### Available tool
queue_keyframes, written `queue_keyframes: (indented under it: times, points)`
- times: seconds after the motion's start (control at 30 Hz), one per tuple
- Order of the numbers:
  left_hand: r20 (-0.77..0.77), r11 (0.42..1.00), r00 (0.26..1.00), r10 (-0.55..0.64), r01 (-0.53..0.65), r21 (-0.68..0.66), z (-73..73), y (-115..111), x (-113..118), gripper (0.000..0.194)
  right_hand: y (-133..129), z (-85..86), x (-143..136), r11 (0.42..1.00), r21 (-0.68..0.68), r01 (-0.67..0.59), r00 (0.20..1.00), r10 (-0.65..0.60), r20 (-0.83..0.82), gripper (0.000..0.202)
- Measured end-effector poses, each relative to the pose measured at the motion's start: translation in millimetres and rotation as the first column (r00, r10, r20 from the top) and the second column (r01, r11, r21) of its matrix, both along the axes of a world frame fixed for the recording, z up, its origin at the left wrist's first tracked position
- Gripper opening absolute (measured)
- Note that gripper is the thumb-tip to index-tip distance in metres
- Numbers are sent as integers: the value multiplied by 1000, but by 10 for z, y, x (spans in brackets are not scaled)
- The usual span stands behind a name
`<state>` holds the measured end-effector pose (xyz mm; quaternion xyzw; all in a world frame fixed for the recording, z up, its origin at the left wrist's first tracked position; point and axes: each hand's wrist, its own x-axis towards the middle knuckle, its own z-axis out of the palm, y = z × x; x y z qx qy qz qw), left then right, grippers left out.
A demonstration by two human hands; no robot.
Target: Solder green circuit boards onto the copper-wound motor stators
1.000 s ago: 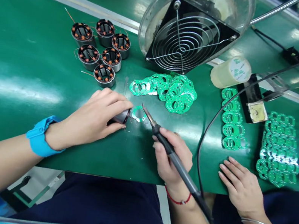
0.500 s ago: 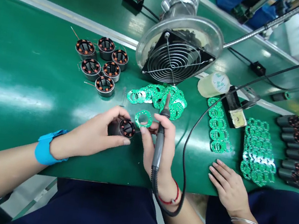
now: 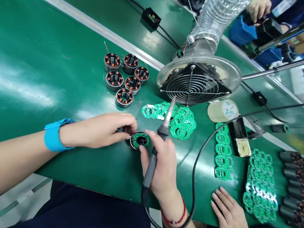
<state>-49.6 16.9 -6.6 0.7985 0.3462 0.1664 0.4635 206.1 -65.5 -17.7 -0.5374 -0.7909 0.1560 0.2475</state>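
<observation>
A wound motor stator point(image 3: 131, 145) stands on the bench with a green ring-shaped circuit board point(image 3: 135, 142) lying over its top. My left hand point(image 3: 117, 129) is closed at the stator's left edge, thumb and fingers bent against it; whether it also pinches a wire is too small to see. In my right hand point(image 3: 163, 160) is a soldering iron point(image 3: 151, 168), gripped along its handle with the tip pointing up and away. The thumb and forefinger of that hand also touch the right side of the board.
Several stators point(image 3: 124, 97) stand at back left. Loose ring boards point(image 3: 184, 123) lie beneath a fume-extractor fan point(image 3: 193, 84). The iron's cable point(image 3: 195, 168) loops on the right. A co-worker's hand point(image 3: 230, 216) rests near board panels point(image 3: 263, 183) and more stators point(image 3: 299, 189).
The ring board has gone from beside the stator onto its top. My left hand has shifted its hold to the stator's left edge. The view has shifted too.
</observation>
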Motion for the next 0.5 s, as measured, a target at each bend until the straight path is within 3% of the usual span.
queue_keyframes:
  times: [0.07,0.13,0.27,0.5]
  points:
    - [34,997,999,41,-39,-66,10,26,25,10,140,-44,-384,1000,-20,-9,1000,9,10,56]
    - [79,982,990,114,-101,-157,1,31,76,11,207,-40,-508,998,-37,-43,999,43,9,55]
    - [126,934,971,201,-151,-324,-39,9,190,13,213,19,-395,991,-34,-126,992,126,-3,57]
    - [90,866,956,278,-209,-453,-13,3,257,17,175,-20,-444,973,220,-70,989,97,-113,55]
